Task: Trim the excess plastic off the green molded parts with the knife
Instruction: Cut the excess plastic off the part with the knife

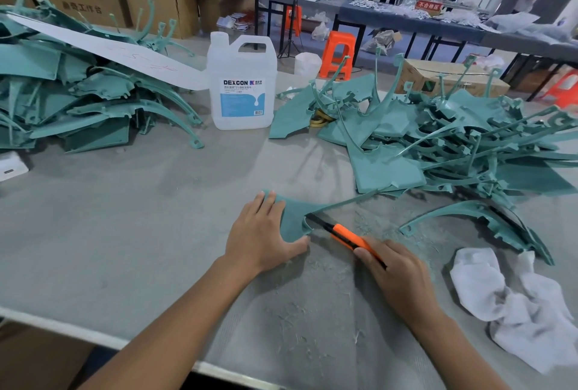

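Head view: left grip [266,233] lies flat, fingers straight, pressing the green part [294,213] onto the tabletop [140,217]; right grip [394,271] curls round the orange knife [347,235], blade at the part's notch. A slip could drive the blade toward the nearby left thumb.

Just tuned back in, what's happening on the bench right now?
A person is trimming a green molded part flat on the grey table. The left hand presses it down with flat fingers, while the right hand grips the orange knife, its blade at the part's notched edge. A left pile and a right pile of green parts flank the work, and plastic shavings litter the table near the hands.
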